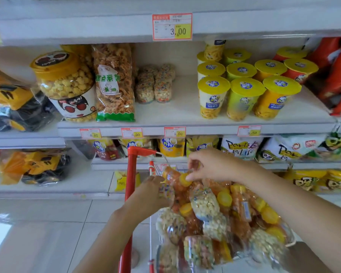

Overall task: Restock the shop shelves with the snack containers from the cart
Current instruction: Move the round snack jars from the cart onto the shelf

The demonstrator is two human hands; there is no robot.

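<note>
Where the right hand worked: thumb and fingers pinched the yellow cap of an orange jar at the far end of the heap.
Left hand: fingers curled round a speckled puff pack just beside that jar, though the view was partly blurred.
Cart: heaped high with loose snack containers.
Step in hand: lifting stock out. A cap pinch looked weak, so a hold round the jar's body, raised straight up, would have kept neighbours from rolling.
Open room: bare shelf lay between the matching puff packs and the yellow-lidded cups.
Edges: the cart's red post stood near the lower shelf lip, and the upper shelf overhung that gap.
</note>
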